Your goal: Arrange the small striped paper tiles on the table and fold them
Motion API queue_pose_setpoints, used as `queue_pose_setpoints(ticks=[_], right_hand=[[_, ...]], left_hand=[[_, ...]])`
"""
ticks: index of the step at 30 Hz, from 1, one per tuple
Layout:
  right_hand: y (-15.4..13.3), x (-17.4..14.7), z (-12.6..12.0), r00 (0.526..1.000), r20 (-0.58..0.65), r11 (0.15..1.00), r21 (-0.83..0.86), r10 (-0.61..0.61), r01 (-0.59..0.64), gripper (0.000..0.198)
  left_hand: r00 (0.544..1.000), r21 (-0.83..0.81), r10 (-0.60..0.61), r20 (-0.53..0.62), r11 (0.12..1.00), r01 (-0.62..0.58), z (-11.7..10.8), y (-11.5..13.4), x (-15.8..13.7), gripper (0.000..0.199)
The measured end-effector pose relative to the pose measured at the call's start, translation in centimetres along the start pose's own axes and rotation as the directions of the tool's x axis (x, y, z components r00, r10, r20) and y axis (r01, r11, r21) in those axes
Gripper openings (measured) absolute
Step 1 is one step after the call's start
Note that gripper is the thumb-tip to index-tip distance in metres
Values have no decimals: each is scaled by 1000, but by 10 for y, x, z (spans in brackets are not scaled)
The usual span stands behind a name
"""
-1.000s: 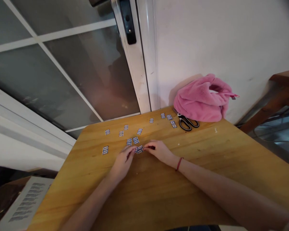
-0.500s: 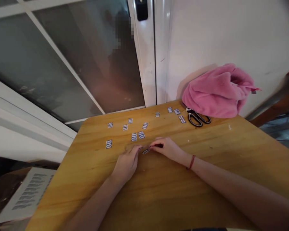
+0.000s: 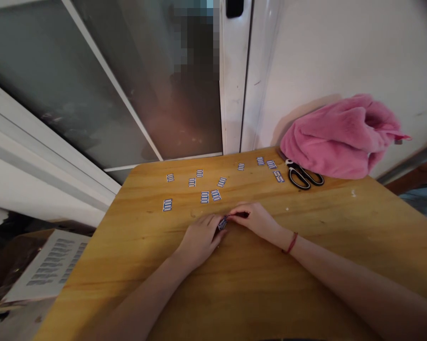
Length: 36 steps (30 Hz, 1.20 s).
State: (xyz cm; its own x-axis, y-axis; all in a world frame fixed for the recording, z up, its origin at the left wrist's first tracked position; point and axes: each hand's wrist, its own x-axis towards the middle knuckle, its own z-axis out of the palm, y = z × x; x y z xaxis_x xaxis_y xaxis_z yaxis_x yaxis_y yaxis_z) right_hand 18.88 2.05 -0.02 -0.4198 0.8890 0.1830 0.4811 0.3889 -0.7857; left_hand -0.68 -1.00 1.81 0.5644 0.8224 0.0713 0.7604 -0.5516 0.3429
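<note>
Wooden surface (image 3: 242, 293), glass door (image 3: 192, 128) behind; small cards (image 3: 205, 197) strewn toward the back. Left hand (image 3: 201, 239) grips striped card (image 3: 222, 224) mid-surface, single or stacked unclear; right hand (image 3: 256, 220) pinches its edge. Scissors (image 3: 305, 174) touch pink cloth (image 3: 341, 137).

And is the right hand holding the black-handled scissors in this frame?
No, the scissors lie on the table beside the pink fluffy item, apart from the right hand.
</note>
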Motion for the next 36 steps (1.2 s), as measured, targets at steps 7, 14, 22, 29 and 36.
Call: queue_pose_setpoints(ticks=[7, 14, 22, 29, 36], right_hand=[[0, -1, 0, 998, 26, 997, 58, 49, -51, 24], [-3, -1, -1, 998, 58, 998, -44, 38, -35, 12], [0, -2, 3, 995, 92, 987, -155, -39, 53, 14], [-2, -4, 2, 995, 96, 989, -144, -9, 23, 13], [2, -3, 3, 996, 85, 989, -145, -17, 30, 12]], left_hand=[[1000, -12, -13, 6, 1000, 13, 1, -3, 0, 24], [996, -82, -76, -54, 994, 71, 2, -3, -2, 24], [1000, -29, -22, -14, 999, 22, 1, -1, 0, 25], [999, -24, -36, 6, 999, 36, 0, -2, 0, 24], [1000, -41, -12, -12, 999, 12, 0, -3, -1, 24]])
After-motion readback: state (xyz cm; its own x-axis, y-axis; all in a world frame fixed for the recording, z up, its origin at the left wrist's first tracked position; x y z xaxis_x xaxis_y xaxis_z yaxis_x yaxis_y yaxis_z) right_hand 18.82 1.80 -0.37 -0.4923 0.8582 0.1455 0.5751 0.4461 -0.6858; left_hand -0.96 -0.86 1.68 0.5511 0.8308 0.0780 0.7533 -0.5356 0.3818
